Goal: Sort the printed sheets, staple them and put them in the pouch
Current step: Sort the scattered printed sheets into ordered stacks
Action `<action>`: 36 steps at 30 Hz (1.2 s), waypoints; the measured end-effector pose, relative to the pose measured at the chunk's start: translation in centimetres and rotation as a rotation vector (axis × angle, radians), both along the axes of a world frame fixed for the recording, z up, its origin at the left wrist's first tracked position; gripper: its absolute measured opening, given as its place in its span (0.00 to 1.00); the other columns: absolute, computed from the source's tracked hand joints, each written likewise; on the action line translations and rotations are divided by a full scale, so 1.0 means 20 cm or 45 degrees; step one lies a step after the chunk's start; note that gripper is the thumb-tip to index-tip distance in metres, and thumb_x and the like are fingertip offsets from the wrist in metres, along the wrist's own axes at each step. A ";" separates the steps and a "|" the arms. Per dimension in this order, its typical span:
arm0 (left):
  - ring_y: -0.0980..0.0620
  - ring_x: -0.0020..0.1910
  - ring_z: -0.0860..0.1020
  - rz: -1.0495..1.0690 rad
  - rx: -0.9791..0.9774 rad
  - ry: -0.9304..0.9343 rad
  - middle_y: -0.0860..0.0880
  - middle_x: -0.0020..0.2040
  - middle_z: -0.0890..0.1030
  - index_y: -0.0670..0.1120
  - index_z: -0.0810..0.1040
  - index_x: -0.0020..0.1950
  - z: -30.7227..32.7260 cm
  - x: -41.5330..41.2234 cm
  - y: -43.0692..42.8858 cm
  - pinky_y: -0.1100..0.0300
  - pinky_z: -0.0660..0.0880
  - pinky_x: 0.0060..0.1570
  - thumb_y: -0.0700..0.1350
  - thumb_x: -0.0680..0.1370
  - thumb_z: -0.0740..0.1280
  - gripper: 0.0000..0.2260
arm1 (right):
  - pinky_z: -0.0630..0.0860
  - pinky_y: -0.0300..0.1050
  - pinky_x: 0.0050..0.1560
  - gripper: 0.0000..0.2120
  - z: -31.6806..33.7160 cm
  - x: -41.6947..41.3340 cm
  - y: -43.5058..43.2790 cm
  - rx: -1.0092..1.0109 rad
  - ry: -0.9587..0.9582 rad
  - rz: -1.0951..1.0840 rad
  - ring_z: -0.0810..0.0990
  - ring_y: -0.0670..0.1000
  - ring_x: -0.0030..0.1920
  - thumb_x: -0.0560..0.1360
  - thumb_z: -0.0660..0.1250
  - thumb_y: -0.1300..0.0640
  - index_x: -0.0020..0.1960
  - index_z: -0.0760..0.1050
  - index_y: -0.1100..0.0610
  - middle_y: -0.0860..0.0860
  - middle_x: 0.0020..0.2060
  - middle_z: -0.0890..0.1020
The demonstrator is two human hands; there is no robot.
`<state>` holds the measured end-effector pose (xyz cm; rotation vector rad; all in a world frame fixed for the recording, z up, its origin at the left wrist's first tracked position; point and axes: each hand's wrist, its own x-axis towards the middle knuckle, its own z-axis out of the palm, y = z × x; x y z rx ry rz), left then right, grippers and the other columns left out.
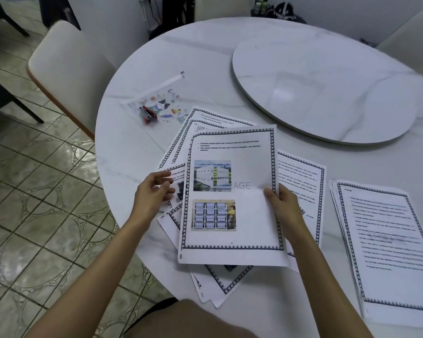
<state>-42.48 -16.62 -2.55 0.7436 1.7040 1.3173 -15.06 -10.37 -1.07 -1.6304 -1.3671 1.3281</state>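
Observation:
My right hand (282, 206) pinches the right edge of a printed sheet (232, 198) with two pictures and a patterned border, held above a loose fan of printed sheets (300, 181) on the table. My left hand (154, 192) rests on the left side of that fan, fingers curled at the edge of a sheet beneath. A neat stack of sheets (386, 242) lies to the right. A clear patterned pouch (166, 101) lies at the far left of the table, with a red stapler (147, 114) on it.
The round white marble table (137, 152) carries a raised turntable (327, 91) at its centre. A beige chair (66, 69) stands to the left and another chair (415, 37) at the far right. Tiled floor lies to the left.

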 end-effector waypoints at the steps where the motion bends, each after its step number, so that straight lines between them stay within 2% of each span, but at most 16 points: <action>1: 0.49 0.40 0.78 -0.019 -0.009 0.019 0.48 0.45 0.79 0.44 0.75 0.56 -0.01 0.01 0.00 0.62 0.77 0.39 0.36 0.79 0.60 0.09 | 0.76 0.48 0.52 0.05 0.01 0.02 0.00 0.002 -0.007 -0.027 0.80 0.51 0.48 0.78 0.61 0.57 0.51 0.75 0.52 0.49 0.45 0.81; 3: 0.49 0.41 0.78 -0.072 -0.026 0.106 0.49 0.43 0.80 0.47 0.76 0.54 -0.02 0.04 0.01 0.61 0.76 0.39 0.37 0.78 0.62 0.08 | 0.76 0.49 0.54 0.05 0.01 0.08 -0.01 0.003 -0.006 -0.081 0.79 0.52 0.49 0.78 0.61 0.57 0.52 0.74 0.53 0.49 0.46 0.81; 5: 0.51 0.43 0.78 -0.145 -0.044 0.271 0.51 0.44 0.80 0.49 0.76 0.54 -0.03 0.08 0.02 0.65 0.74 0.40 0.39 0.78 0.63 0.08 | 0.75 0.49 0.55 0.06 0.02 0.16 -0.01 0.010 -0.018 -0.142 0.79 0.53 0.51 0.78 0.61 0.57 0.54 0.74 0.53 0.50 0.48 0.80; 7: 0.55 0.43 0.77 -0.208 -0.037 0.428 0.52 0.45 0.80 0.47 0.77 0.55 -0.02 0.12 0.02 0.68 0.73 0.42 0.39 0.77 0.65 0.09 | 0.75 0.48 0.55 0.09 0.04 0.25 -0.03 0.033 -0.025 -0.226 0.78 0.53 0.52 0.78 0.61 0.57 0.57 0.75 0.55 0.53 0.51 0.80; 10: 0.54 0.46 0.76 -0.316 -0.045 0.620 0.50 0.47 0.79 0.45 0.77 0.57 -0.03 0.17 0.03 0.64 0.71 0.46 0.41 0.75 0.67 0.11 | 0.75 0.45 0.51 0.10 0.07 0.40 -0.06 0.084 -0.039 -0.370 0.78 0.53 0.49 0.78 0.61 0.58 0.58 0.75 0.58 0.55 0.51 0.80; 13: 0.50 0.52 0.75 -0.408 -0.112 0.734 0.48 0.53 0.78 0.44 0.75 0.60 -0.07 0.17 0.03 0.59 0.72 0.51 0.44 0.75 0.68 0.14 | 0.76 0.43 0.48 0.09 0.09 0.54 -0.10 0.128 -0.036 -0.493 0.78 0.46 0.44 0.78 0.61 0.59 0.57 0.74 0.58 0.54 0.50 0.79; 15: 0.47 0.57 0.73 -0.452 -0.156 0.828 0.46 0.56 0.75 0.46 0.74 0.61 -0.07 0.18 0.03 0.53 0.72 0.56 0.46 0.74 0.68 0.16 | 0.77 0.42 0.48 0.09 0.08 0.61 -0.13 0.148 -0.049 -0.557 0.77 0.43 0.43 0.78 0.61 0.59 0.57 0.74 0.56 0.53 0.50 0.79; 17: 0.46 0.60 0.71 -0.489 -0.188 0.940 0.46 0.58 0.74 0.47 0.73 0.63 -0.07 0.20 0.02 0.53 0.71 0.57 0.47 0.73 0.69 0.19 | 0.79 0.37 0.45 0.08 0.07 0.67 -0.15 0.143 -0.036 -0.611 0.77 0.44 0.44 0.78 0.61 0.59 0.57 0.74 0.54 0.52 0.49 0.79; 21: 0.47 0.60 0.69 -0.550 -0.236 1.110 0.47 0.59 0.72 0.48 0.70 0.64 -0.05 0.24 0.01 0.55 0.69 0.52 0.47 0.71 0.71 0.22 | 0.72 0.48 0.59 0.13 0.05 0.72 -0.19 0.134 -0.016 -0.685 0.77 0.52 0.52 0.78 0.61 0.59 0.62 0.73 0.58 0.52 0.52 0.78; 23: 0.47 0.59 0.70 -0.566 -0.244 1.143 0.47 0.59 0.73 0.48 0.70 0.64 -0.05 0.24 0.01 0.54 0.70 0.52 0.47 0.71 0.71 0.23 | 0.73 0.45 0.55 0.13 0.04 0.72 -0.21 0.126 0.001 -0.711 0.77 0.51 0.49 0.78 0.60 0.60 0.62 0.72 0.60 0.53 0.53 0.77; 26: 0.47 0.58 0.72 -0.576 -0.262 1.146 0.47 0.58 0.74 0.48 0.70 0.64 -0.05 0.25 0.02 0.51 0.72 0.53 0.47 0.71 0.71 0.23 | 0.77 0.34 0.42 0.11 0.01 0.73 -0.22 0.127 0.021 -0.717 0.77 0.43 0.44 0.78 0.60 0.61 0.60 0.73 0.59 0.53 0.52 0.77; 28: 0.46 0.57 0.73 -0.576 -0.273 1.133 0.47 0.58 0.74 0.48 0.70 0.64 -0.04 0.26 0.02 0.50 0.72 0.53 0.46 0.71 0.71 0.23 | 0.75 0.38 0.46 0.13 0.01 0.72 -0.23 0.132 0.013 -0.721 0.77 0.45 0.46 0.78 0.60 0.61 0.62 0.73 0.61 0.54 0.54 0.77; 31: 0.47 0.57 0.74 -0.578 -0.302 1.124 0.47 0.58 0.75 0.47 0.70 0.64 -0.04 0.27 0.03 0.51 0.71 0.55 0.46 0.71 0.71 0.23 | 0.71 0.47 0.55 0.14 0.00 0.72 -0.23 0.122 -0.001 -0.729 0.77 0.53 0.53 0.78 0.61 0.60 0.63 0.72 0.61 0.54 0.55 0.77; 36: 0.45 0.58 0.70 -0.567 -0.327 1.110 0.45 0.56 0.74 0.43 0.74 0.60 -0.03 0.29 0.04 0.53 0.70 0.50 0.44 0.72 0.68 0.17 | 0.69 0.46 0.57 0.14 0.00 0.72 -0.24 0.128 0.003 -0.745 0.75 0.53 0.54 0.78 0.60 0.60 0.63 0.72 0.62 0.53 0.54 0.77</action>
